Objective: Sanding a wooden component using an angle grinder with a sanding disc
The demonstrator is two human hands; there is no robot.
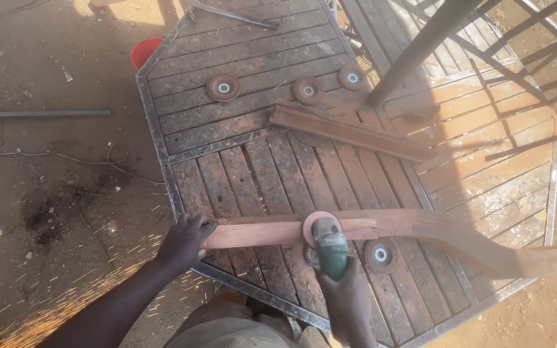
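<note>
Left hand [185, 241] clamps the rusty curved bar [420, 225]; right hand [349, 299] grips the green grinder [329, 248].

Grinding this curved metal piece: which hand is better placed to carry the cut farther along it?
Right, probably. The right hand already holds the green grinder with its disc on the curved piece; the left hand pins that piece's end.

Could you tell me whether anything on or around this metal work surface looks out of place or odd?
Sparks spray over the ground at lower left while the right hand holds the green angle grinder against the long curved bar, steadied by the left hand. Four loose discs, like one, lie scattered on the slatted gate.
</note>
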